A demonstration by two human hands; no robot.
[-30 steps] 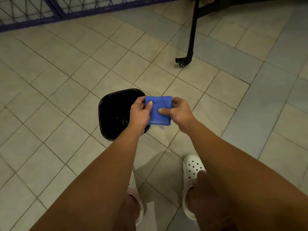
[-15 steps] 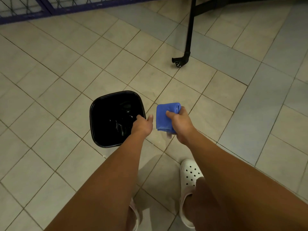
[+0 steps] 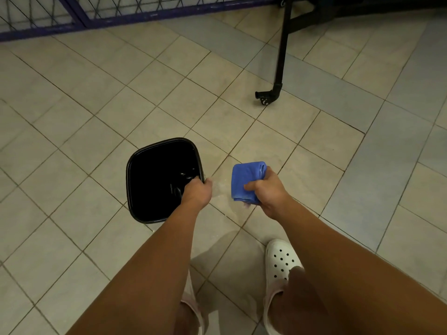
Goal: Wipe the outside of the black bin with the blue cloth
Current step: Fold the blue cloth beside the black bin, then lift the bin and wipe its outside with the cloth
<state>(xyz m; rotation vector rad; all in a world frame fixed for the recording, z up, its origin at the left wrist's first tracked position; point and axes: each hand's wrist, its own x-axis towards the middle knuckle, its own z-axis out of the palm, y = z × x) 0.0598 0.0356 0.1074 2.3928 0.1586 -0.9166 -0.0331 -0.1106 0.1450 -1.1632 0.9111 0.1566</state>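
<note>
Blue cloth (image 3: pixel 246 181) sits bunched in your right hand (image 3: pixel 267 193), fingers (image 3: pixel 251 186) clenched round its lower part so the folded bulk stands up above your thumb; it is held in the air over the tiled floor (image 3: pixel 72 105), just beside the black bin (image 3: pixel 159 180) but not touching it. Your left hand (image 3: pixel 197 192) is at the bin's right rim: the fingers go over the edge into the dark inside and the thumb lies outside, so it looks closed on the rim, though the fingertips themselves are hidden in the black interior. The bin stands upright on the floor, open mouth toward you, its outer walls almost wholly out of sight from above. By my reading you are at the steadying step: bin gripped, cloth ready, no wiping contact made yet. The next move calls for bringing the cloth across the narrow gap to the outer wall below the rim, probably on the right side nearest it, and pressing it flat against the plastic. You may need to tilt or turn the bin with the left hand so each wall comes within reach, and to bend lower, since the sides fall away beneath the lip. Your white clog (image 3: pixel 281 259) stands near the bin on the floor, clear of the work.
</note>
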